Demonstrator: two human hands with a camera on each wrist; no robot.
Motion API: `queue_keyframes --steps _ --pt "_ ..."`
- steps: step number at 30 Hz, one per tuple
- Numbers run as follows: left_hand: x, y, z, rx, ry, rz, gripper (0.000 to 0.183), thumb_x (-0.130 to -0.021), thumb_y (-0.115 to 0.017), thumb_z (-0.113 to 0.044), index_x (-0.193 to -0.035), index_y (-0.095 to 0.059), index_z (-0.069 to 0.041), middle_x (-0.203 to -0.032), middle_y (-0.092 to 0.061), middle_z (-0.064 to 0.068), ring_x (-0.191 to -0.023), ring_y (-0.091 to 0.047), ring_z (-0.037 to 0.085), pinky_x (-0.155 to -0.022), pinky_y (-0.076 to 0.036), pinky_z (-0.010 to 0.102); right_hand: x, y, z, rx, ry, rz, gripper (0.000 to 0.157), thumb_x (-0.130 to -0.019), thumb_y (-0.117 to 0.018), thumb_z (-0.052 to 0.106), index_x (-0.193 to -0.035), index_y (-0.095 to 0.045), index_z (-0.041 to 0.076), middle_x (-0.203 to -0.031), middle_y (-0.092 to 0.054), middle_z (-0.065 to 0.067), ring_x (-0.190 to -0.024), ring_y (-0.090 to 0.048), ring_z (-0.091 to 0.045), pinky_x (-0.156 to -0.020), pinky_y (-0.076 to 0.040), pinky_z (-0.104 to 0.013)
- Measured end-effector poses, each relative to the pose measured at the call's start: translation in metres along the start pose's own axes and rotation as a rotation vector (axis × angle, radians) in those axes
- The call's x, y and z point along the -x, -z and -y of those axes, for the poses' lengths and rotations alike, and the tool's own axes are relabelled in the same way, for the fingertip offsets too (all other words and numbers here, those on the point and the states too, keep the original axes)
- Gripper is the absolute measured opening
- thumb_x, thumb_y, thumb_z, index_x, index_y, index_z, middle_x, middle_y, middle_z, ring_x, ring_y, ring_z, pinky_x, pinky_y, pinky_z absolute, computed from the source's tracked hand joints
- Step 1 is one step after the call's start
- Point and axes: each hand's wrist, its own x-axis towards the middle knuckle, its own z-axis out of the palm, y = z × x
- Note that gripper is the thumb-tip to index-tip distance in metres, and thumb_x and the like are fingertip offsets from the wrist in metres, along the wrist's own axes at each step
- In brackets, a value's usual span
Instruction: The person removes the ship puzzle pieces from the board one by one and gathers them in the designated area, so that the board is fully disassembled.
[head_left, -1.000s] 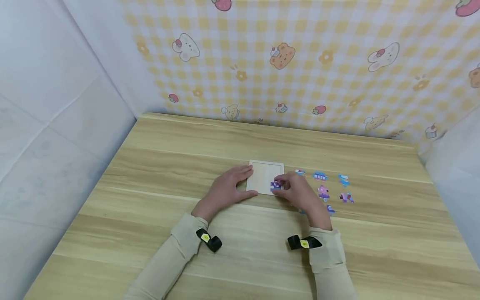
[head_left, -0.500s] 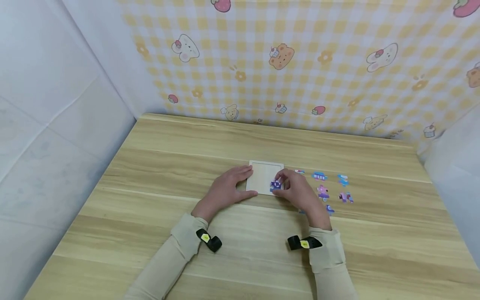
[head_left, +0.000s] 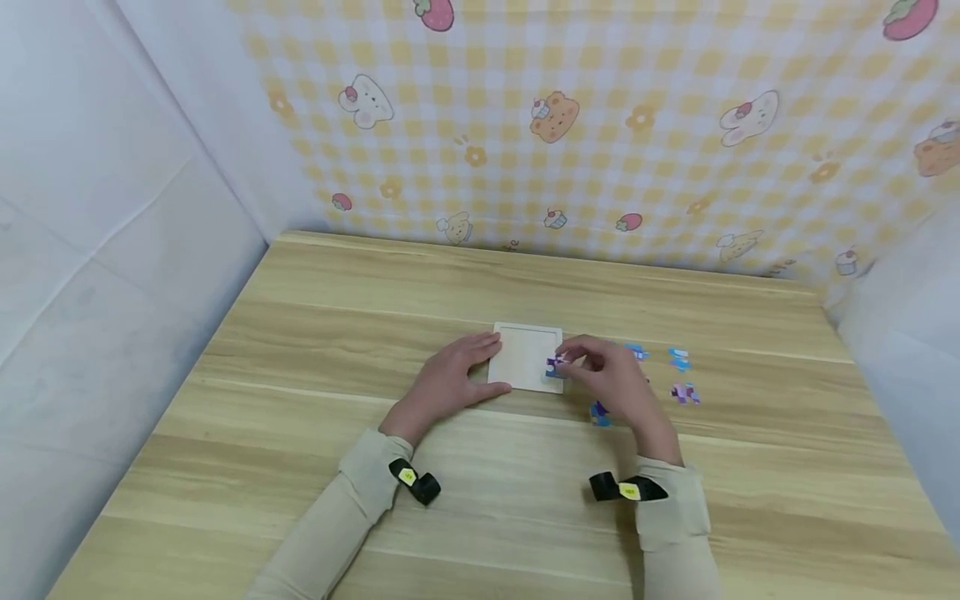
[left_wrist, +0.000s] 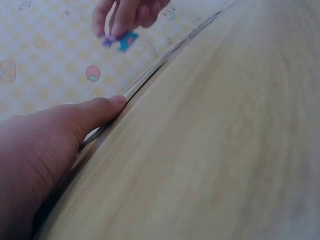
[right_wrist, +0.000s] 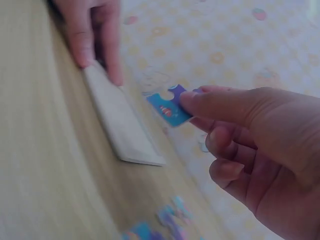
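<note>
A square pale wooden puzzle tray [head_left: 525, 358] lies on the table, its raised rim running round a bare inside. My left hand [head_left: 455, 375] rests against its left side, fingers on the left rim and thumb at the front left corner. In the left wrist view that thumb [left_wrist: 102, 110] lies straight along the edge. My right hand [head_left: 611, 379] pinches a blue and purple jigsaw piece [right_wrist: 170, 106] between thumb and forefinger, above the tray's right side. A small orange and white fish is printed on the piece. The other fingers of the right hand are curled.
Several loose jigsaw pieces lie right of the tray, among them a blue one [head_left: 679, 359], a pink and purple one [head_left: 685, 393] and one near the right wrist [head_left: 600, 414]. The right hand hides some. A checked cloth [head_left: 480, 108] hangs behind the table.
My right hand has lifted the jigsaw piece off the tray's lower right corner and shifted slightly right. The left hand stays on the tray. The head view has turned slightly.
</note>
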Motion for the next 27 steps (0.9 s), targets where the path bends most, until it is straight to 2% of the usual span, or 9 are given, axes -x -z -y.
queue_keyframes --steps 4,9,14,19,22,27 --pt "0.002 -0.001 0.001 0.005 0.013 0.004 0.081 -0.09 -0.074 -0.06 -0.152 -0.052 -0.013 -0.162 -0.043 -0.005 -0.151 -0.036 0.02 -0.124 -0.032 0.042 0.022 0.026 -0.009 -0.021 -0.01 -0.101 0.02 -0.096 -0.076 0.014 -0.114 -0.076 0.005 -0.091 -0.073 -0.007 -0.064 -0.055 -0.012 -0.054 -0.046 -0.022" --pt "0.004 0.0 0.003 0.003 0.019 0.001 0.081 -0.09 -0.074 -0.059 -0.152 -0.052 -0.013 -0.162 -0.043 -0.003 -0.151 -0.037 0.022 -0.123 -0.033 0.045 0.059 0.06 -0.031 0.018 -0.134 -0.18 0.017 -0.096 -0.077 0.019 -0.108 -0.078 0.007 -0.08 -0.068 -0.004 -0.063 -0.049 -0.009 -0.05 -0.042 -0.024" --pt "0.004 0.0 0.005 -0.001 0.014 -0.004 0.082 -0.09 -0.073 -0.06 -0.153 -0.052 -0.014 -0.162 -0.044 -0.002 -0.151 -0.037 0.024 -0.122 -0.034 0.048 0.094 0.087 -0.058 0.077 -0.209 -0.219 0.019 -0.097 -0.075 0.019 -0.107 -0.079 0.003 -0.084 -0.072 0.002 -0.066 -0.05 -0.009 -0.053 -0.043 -0.023" --pt "0.004 0.0 0.004 0.005 0.014 -0.006 0.081 -0.089 -0.074 -0.061 -0.153 -0.052 -0.015 -0.161 -0.045 -0.003 -0.151 -0.037 0.025 -0.122 -0.034 0.05 0.118 0.097 -0.081 0.075 -0.289 -0.198 0.023 -0.098 -0.074 0.02 -0.108 -0.08 -0.001 -0.093 -0.077 0.008 -0.076 -0.057 0.0 -0.062 -0.049 -0.016" --pt "0.003 -0.001 0.002 0.014 0.014 -0.003 0.081 -0.089 -0.074 -0.06 -0.152 -0.052 -0.015 -0.161 -0.045 -0.003 -0.151 -0.037 0.024 -0.122 -0.034 0.05 0.125 0.099 -0.089 0.087 -0.319 -0.191 0.025 -0.099 -0.074 0.022 -0.11 -0.08 0.001 -0.101 -0.079 0.003 -0.085 -0.058 0.006 -0.068 -0.049 -0.012" --pt "0.0 -0.003 -0.002 0.018 0.005 0.002 0.081 -0.089 -0.074 -0.06 -0.153 -0.052 -0.016 -0.161 -0.044 -0.003 -0.151 -0.036 0.024 -0.122 -0.033 0.05 0.128 0.103 -0.094 0.133 -0.296 -0.2 0.023 -0.099 -0.073 0.021 -0.109 -0.081 0.002 -0.108 -0.078 -0.011 -0.093 -0.058 0.013 -0.076 -0.046 -0.006"
